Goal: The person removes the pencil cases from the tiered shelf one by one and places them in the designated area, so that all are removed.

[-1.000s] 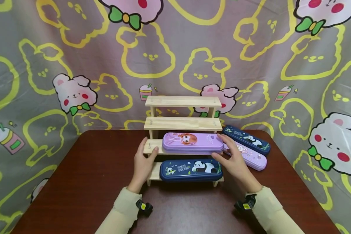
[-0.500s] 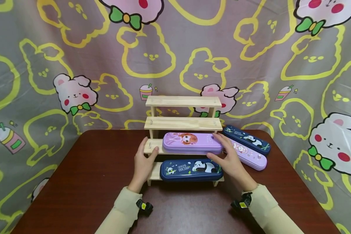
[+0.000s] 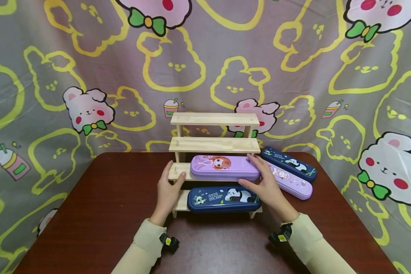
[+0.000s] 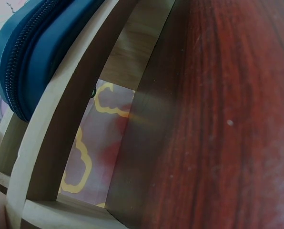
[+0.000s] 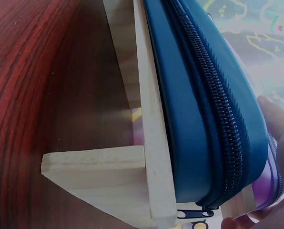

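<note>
we have 2 cases up on the wooden stand (image 3: 214,144): the navy panda case (image 3: 224,199) on the lowest tier, the purple girl case (image 3: 220,167) on the 2nd. another navy case (image 3: 289,163) & a lilac case (image 3: 296,185) lie on the table (image 3: 106,209) to its right, so prob abt half done. our right hand (image 3: 266,187) pinches the purple one's r. end, thumb in front, fingers behind; our left hand's (image 3: 167,193) thumb & fingers spread at the stand's l. end, can't tell if gripping.

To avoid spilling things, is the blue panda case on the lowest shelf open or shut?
Shut: on the blue panda case, the zipper runs closed along the visible sides, without gap.
</note>
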The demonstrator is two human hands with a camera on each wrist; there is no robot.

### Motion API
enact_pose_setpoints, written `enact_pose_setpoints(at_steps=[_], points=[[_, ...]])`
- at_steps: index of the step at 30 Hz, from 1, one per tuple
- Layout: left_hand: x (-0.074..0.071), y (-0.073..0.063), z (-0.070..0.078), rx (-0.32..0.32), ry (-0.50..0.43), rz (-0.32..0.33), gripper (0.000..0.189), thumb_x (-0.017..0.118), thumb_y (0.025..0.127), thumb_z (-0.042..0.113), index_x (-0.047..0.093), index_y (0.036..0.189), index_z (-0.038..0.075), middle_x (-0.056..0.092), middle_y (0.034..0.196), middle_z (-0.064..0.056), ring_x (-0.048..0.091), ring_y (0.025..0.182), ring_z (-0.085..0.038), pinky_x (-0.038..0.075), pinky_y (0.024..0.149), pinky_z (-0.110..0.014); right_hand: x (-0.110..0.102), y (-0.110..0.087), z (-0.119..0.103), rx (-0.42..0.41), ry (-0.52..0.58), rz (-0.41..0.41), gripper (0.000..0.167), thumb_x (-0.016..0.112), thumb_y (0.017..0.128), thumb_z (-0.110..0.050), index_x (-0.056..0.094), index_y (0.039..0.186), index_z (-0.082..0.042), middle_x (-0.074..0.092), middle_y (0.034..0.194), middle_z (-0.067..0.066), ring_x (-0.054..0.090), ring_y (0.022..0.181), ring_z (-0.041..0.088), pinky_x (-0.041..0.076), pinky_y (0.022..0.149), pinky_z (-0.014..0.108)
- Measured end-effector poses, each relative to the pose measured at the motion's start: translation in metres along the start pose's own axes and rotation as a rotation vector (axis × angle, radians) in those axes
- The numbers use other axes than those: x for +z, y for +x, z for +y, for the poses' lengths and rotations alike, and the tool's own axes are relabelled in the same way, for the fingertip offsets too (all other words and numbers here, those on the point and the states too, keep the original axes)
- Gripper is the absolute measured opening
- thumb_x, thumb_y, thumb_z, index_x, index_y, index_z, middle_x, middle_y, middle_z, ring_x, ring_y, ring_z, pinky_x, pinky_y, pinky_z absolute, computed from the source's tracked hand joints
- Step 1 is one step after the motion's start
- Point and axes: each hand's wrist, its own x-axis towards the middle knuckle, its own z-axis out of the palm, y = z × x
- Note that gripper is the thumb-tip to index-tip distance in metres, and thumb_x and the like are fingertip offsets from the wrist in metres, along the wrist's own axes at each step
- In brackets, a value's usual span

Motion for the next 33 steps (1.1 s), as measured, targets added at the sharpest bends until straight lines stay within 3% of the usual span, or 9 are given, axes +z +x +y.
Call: enact_pose_setpoints(at_steps=[9, 33], points=[[-0.001, 0.000, 0.001, 0.003, 0.003, 0.000, 0.068, 0.068, 0.094, 0.031, 0.037, 0.153, 0.015, 0.041, 0.152, -0.004, 0.035, 0.140, -0.020, 0.027, 0.114, -0.043, -0.004, 0.004, 0.000, -0.059, -0.061, 0.020, 0.070, 0.082, 0.082, -0.033, 0.052, 0.145, -0.025, 0.041, 0.147, 0.015, 0.038, 0.131, 0.038, 0.030, 0.104, 0.063], [0.000, -0.001, -0.001, 0.011, -0.002, 0.006, 0.070, 0.070, 0.093, 0.033, 0.037, 0.153, 0.015, 0.042, 0.152, -0.006, 0.037, 0.139, -0.022, 0.029, 0.114, -0.044, -0.019, -0.016, 0.004, 0.027, -0.017, 0.081, 0.068, 0.084, 0.080, -0.034, 0.057, 0.141, -0.025, 0.042, 0.147, 0.013, 0.041, 0.129, 0.037, 0.042, 0.099, 0.060]])
